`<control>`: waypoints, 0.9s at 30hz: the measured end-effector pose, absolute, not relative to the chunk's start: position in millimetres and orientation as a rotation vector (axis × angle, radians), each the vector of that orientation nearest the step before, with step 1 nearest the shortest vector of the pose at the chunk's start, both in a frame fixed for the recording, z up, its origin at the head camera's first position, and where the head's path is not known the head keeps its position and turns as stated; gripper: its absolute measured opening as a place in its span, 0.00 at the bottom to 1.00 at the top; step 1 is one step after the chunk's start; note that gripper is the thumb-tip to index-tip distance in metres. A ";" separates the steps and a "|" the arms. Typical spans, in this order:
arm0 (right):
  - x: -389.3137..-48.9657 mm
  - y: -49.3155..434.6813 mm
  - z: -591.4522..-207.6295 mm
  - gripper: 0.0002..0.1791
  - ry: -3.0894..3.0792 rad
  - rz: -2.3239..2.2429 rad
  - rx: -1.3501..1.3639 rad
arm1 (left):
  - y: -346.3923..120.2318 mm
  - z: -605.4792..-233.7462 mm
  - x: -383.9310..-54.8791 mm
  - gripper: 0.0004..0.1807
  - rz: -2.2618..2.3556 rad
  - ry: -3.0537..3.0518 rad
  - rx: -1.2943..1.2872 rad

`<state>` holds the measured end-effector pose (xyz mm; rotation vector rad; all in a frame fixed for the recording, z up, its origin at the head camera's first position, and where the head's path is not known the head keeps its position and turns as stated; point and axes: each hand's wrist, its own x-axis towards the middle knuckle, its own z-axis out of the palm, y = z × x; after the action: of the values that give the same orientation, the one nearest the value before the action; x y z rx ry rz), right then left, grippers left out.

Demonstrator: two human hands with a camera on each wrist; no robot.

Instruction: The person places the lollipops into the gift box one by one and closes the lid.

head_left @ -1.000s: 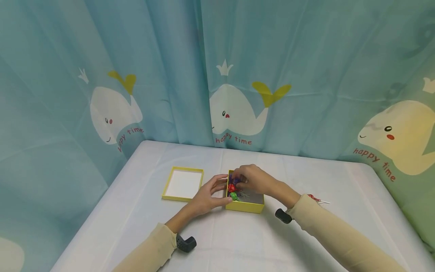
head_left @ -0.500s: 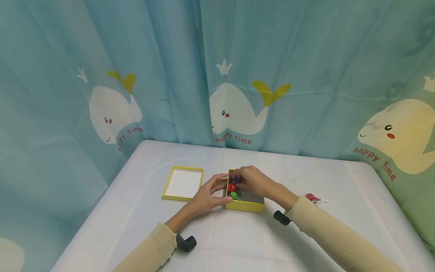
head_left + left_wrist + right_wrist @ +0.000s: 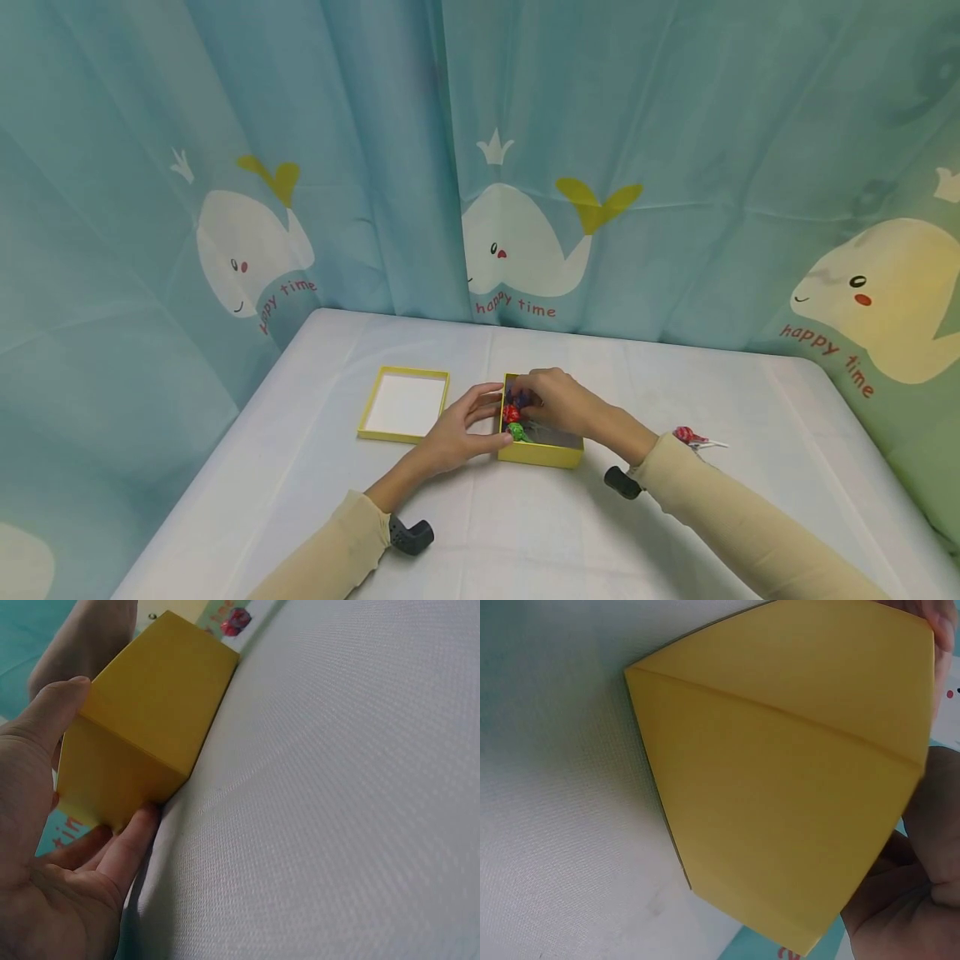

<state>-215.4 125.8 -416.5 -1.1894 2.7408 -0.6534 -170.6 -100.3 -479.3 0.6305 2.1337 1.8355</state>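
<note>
A yellow box (image 3: 540,455) stands uncovered on the white-covered table, its grey inside partly showing. In it, along the left wall, lie a red lollipop (image 3: 512,414), a green lollipop (image 3: 517,432) and, farther back, a blue-purple lollipop (image 3: 522,401). My left hand (image 3: 453,433) touches the box's left side with its fingertips, the thumb at the near left corner. Reaching in from the right, my right hand (image 3: 562,398) has thumb and fingers around the blue-purple lollipop, partly hidden by them. Both wrist views show mainly the box's outer walls (image 3: 157,690).
The box's lid (image 3: 408,404), white inside with a yellow rim, lies to the left. Right of the box, beyond my right forearm, are red-wrapped lollipops (image 3: 688,435) with white sticks, partly hidden by the sleeve. A blue whale-print curtain (image 3: 405,167) hangs behind the table.
My right hand has shifted very slightly inside the box, and a bit more of the red lollipop beside the sleeve shows. My left hand and the box stay put.
</note>
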 end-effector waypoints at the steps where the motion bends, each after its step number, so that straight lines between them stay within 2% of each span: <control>1: -215.5 125.9 -416.4 0.16 2.740 -0.651 -1.191 | -100.2 -479.4 -170.7 0.41 1.836 2.133 0.628; 22: -214.0 127.6 -415.0 0.17 2.733 -0.637 -1.213 | -99.7 -476.1 -169.8 0.40 1.846 2.125 0.655; 27: -212.7 130.8 -409.7 0.22 2.705 -0.622 -1.241 | -99.8 -477.7 -169.8 0.40 1.833 2.133 0.639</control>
<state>-212.7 130.8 -409.7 -1.2408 2.7047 -0.6220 -169.8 -99.8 -477.7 0.6394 2.1326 1.8330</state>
